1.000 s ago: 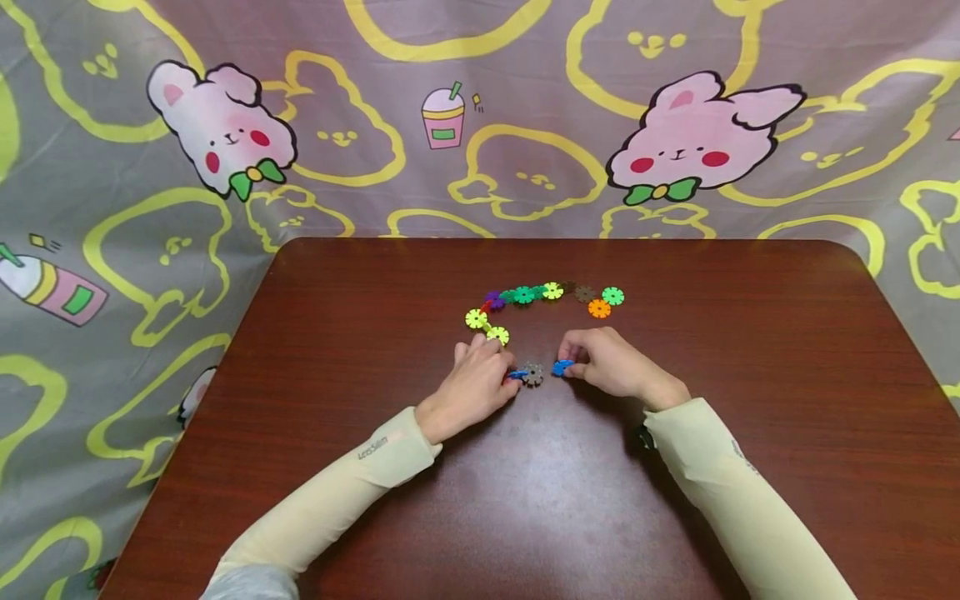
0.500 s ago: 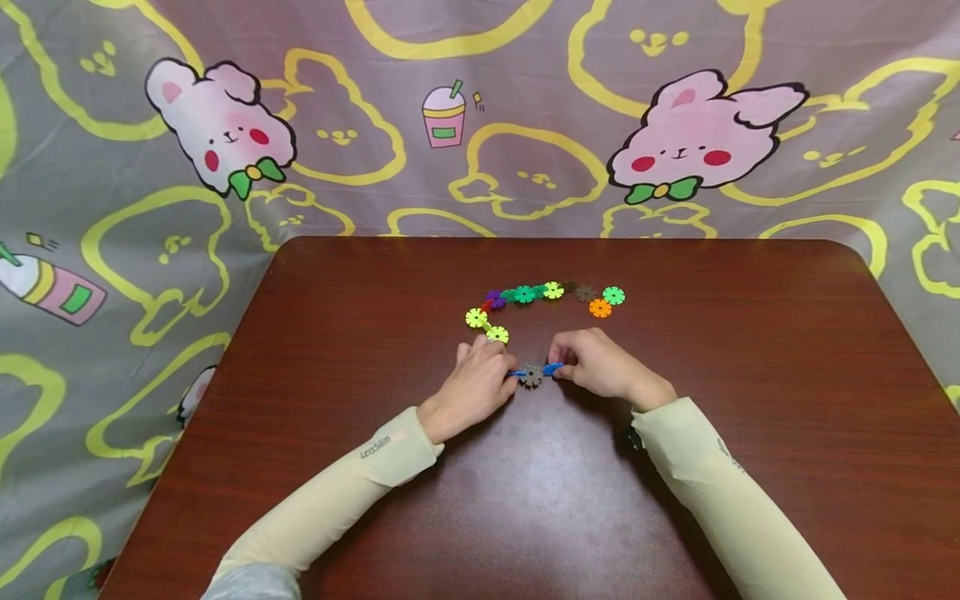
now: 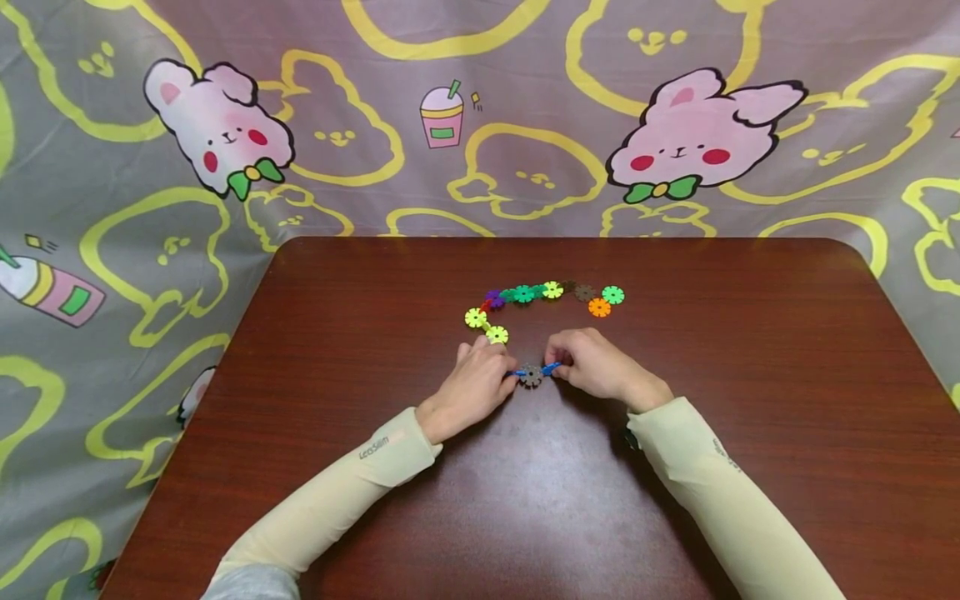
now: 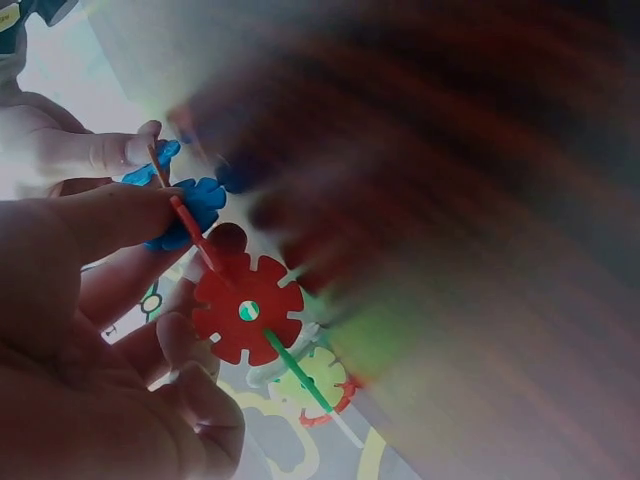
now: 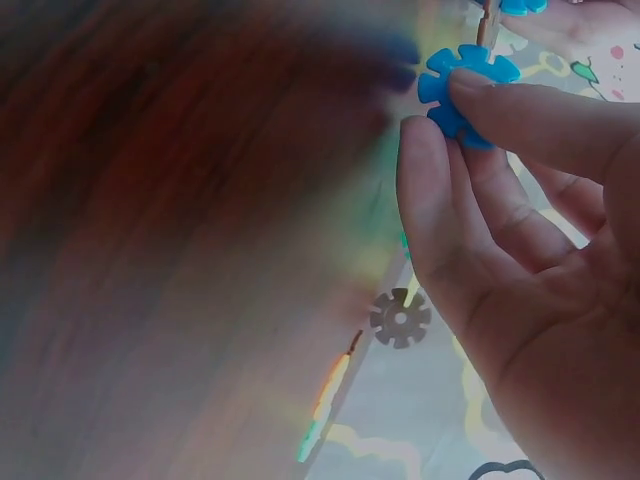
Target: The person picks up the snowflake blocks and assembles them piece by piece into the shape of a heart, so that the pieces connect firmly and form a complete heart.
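Observation:
In the head view, my left hand (image 3: 474, 385) pinches a blue interlocking snowflake disc (image 4: 202, 205), mostly covered by the fingers from above. A grey-brown snowflake disc (image 3: 531, 376) sits at its right side. My right hand (image 3: 603, 364) pinches a second blue snowflake disc (image 5: 470, 92) between thumb and fingers, its edge meeting the grey-brown disc's right side. A red snowflake disc (image 4: 248, 310) joins the left blue disc in the left wrist view, under my fingers. From there the chain runs on through a yellow-green disc (image 3: 497, 335) just beyond my left fingertips.
The chain curves away and rightward past a purple disc (image 3: 493, 299), a green disc (image 3: 523, 294) and a yellow disc (image 3: 552, 290). It ends near an orange disc (image 3: 599, 308) and a light green disc (image 3: 612, 295). A patterned cloth (image 3: 525, 100) hangs behind the brown table (image 3: 787, 375).
My right hand has moved left, bringing its blue disc from a gap away up against the grey-brown disc, and that blue disc has turned a little. The left hand stays in place.

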`<state>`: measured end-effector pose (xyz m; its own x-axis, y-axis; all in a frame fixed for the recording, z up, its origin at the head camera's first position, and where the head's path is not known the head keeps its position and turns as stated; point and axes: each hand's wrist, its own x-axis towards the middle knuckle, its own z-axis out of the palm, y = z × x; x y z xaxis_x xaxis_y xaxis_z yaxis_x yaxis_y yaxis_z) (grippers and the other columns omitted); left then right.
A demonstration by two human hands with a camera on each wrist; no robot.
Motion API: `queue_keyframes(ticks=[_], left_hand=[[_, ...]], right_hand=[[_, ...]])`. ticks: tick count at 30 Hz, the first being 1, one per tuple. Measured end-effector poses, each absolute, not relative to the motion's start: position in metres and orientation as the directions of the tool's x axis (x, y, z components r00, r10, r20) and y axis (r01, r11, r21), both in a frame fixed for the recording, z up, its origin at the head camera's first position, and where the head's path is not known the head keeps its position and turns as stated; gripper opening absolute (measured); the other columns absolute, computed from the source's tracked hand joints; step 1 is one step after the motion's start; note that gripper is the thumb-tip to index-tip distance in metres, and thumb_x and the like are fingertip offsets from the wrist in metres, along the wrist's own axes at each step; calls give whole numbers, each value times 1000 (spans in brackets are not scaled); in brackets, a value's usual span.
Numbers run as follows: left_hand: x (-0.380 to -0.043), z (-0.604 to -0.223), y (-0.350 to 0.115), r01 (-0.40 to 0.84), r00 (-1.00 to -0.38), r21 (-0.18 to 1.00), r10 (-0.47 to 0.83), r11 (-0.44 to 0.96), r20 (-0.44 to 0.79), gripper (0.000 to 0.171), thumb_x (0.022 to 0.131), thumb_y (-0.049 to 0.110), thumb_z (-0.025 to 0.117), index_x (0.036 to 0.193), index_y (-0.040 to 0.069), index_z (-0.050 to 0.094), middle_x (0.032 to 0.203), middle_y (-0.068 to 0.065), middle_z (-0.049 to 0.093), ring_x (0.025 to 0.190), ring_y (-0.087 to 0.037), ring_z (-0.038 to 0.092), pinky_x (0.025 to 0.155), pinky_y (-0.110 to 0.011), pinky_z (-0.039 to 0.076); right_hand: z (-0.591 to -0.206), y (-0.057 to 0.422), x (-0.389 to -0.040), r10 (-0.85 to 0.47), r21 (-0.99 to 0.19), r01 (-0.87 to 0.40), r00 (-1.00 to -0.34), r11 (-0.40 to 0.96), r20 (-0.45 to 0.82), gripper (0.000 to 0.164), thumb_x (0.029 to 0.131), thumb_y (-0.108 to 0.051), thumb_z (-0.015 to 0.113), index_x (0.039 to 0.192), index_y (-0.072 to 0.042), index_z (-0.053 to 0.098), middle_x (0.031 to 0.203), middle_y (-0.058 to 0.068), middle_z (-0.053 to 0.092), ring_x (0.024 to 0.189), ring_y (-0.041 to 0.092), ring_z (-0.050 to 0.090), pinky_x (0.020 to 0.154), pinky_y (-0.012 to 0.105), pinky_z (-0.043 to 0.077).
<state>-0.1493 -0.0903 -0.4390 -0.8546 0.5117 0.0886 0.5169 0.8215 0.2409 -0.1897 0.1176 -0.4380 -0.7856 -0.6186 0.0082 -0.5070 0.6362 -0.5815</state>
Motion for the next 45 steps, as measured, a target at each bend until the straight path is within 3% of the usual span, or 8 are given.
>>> queue_keyframes(ticks=[7, 18, 21, 25, 28, 33, 37, 45], left_hand=[[-150, -440, -91, 527, -849, 224, 519, 820, 99, 13, 90, 19, 66, 79, 15, 72, 78, 2, 63, 81, -21, 50, 70, -37, 36], [-150, -440, -91, 534, -844, 240, 526, 811, 102, 12, 89, 19, 67, 79, 14, 72, 78, 2, 63, 82, -20, 50, 70, -37, 35], [-150, -438, -93, 511, -855, 273, 513, 815, 69, 8, 86, 21, 70, 89, 14, 73, 87, 1, 64, 87, -21, 49, 71, -37, 33], [-150, -434, -101, 481, -866, 292, 500, 827, 12, 34, 81, 26, 77, 111, 13, 69, 105, -3, 63, 95, -22, 46, 74, -37, 32], [-150, -431, -107, 485, -863, 262, 504, 834, -8, 41, 79, 26, 79, 117, 14, 67, 111, -4, 63, 94, -23, 47, 74, -36, 35], [-152, -431, -112, 538, -836, 221, 548, 813, 18, 22, 85, 22, 74, 106, 13, 70, 98, -2, 65, 82, -21, 57, 69, -35, 47], [-153, -433, -114, 554, -823, 263, 567, 790, 30, 16, 88, 20, 71, 101, 12, 70, 90, -2, 63, 77, -17, 59, 65, -34, 52], [-156, -431, -118, 507, -832, 354, 553, 786, -38, 39, 84, 19, 75, 121, 9, 65, 111, -6, 64, 94, -20, 62, 82, -35, 54]], right_hand=[[-438, 115, -187, -640, -528, -569, -766, 630, 62, 16, 80, 1, 71, 80, -13, 64, 79, -1, 62, 73, 13, 55, 70, 31, 48], [-439, 113, -188, -645, -544, -571, -761, 614, 71, 15, 79, 2, 71, 79, -12, 64, 76, -2, 62, 72, 12, 54, 69, 29, 46], [-439, 114, -189, -639, -550, -552, -768, 627, 43, 13, 80, 0, 71, 80, -11, 64, 75, -2, 62, 71, 12, 54, 68, 29, 46], [-438, 115, -189, -636, -560, -532, -772, 636, 12, 9, 81, -3, 71, 82, -10, 65, 77, -1, 64, 72, 12, 55, 69, 30, 47], [-438, 115, -189, -635, -567, -525, -773, 634, 6, 10, 81, -2, 71, 82, -10, 65, 78, 0, 65, 73, 12, 56, 69, 30, 48], [-437, 114, -189, -639, -572, -522, -769, 633, -4, 9, 82, -2, 71, 82, -10, 65, 78, 0, 66, 73, 12, 56, 70, 30, 48], [-438, 113, -189, -640, -574, -525, -768, 629, 0, 9, 83, -4, 71, 81, -11, 65, 76, -1, 65, 70, 11, 55, 68, 28, 47], [-438, 111, -189, -642, -565, -534, -767, 629, 11, 10, 82, -3, 72, 80, -11, 66, 75, -2, 65, 70, 10, 55, 68, 28, 47]])
